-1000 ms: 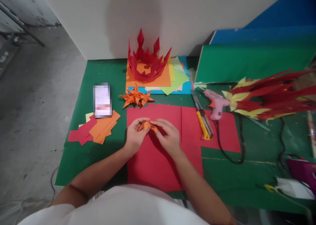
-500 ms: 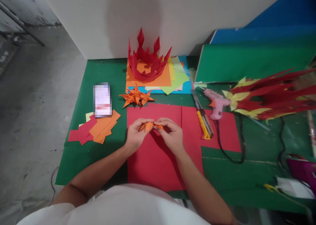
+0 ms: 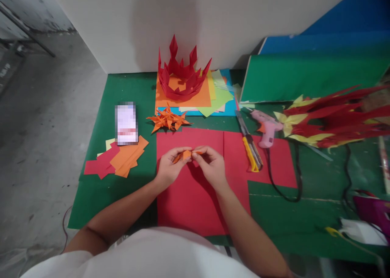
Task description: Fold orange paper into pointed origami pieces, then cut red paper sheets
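Observation:
A small folded orange paper piece is pinched between my two hands, above a large red paper sheet. My left hand grips its left part with thumb and fingers. At its right side my right hand has thumb and fingertips closed on it. Fingers cover much of the piece. Just beyond my hands lies a pile of folded orange paper stars. A red paper crown stands behind them on coloured sheets.
To the left are a blurred phone and orange and red paper strips. On the right lie a yellow cutter, scissors-like grey blade beside it, a pink glue gun with black cord, and red-yellow paper shapes.
My fingers have shifted slightly on the orange piece, which is turned a little. My right thumb has moved left and up, nearer my left fingertips.

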The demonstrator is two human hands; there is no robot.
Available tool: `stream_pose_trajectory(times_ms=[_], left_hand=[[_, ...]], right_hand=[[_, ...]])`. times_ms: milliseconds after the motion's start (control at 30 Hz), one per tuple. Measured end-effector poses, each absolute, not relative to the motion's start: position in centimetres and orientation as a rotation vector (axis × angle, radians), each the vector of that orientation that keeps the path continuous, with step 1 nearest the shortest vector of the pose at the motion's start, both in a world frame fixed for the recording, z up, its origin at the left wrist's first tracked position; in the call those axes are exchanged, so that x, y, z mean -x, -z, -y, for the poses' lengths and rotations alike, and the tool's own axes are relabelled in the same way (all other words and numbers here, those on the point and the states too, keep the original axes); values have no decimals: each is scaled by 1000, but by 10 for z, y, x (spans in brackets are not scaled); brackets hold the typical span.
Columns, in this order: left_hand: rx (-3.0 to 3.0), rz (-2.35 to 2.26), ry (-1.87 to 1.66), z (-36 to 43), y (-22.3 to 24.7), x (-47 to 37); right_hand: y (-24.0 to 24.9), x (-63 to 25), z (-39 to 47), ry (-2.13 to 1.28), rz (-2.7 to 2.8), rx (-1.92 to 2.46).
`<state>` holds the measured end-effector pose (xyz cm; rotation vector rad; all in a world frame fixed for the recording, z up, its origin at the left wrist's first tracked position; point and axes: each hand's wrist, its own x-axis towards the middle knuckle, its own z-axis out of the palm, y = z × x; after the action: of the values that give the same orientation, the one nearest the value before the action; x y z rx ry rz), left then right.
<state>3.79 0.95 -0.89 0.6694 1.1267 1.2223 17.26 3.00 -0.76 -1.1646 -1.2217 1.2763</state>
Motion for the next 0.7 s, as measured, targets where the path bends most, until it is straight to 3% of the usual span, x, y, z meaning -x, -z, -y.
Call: stream_pose_trajectory(times_ms=[700], left_hand=[[-624, -1239, -1199, -19, 0, -33]], right_hand=[[8, -169, -30, -1485, 1098, 1234]])
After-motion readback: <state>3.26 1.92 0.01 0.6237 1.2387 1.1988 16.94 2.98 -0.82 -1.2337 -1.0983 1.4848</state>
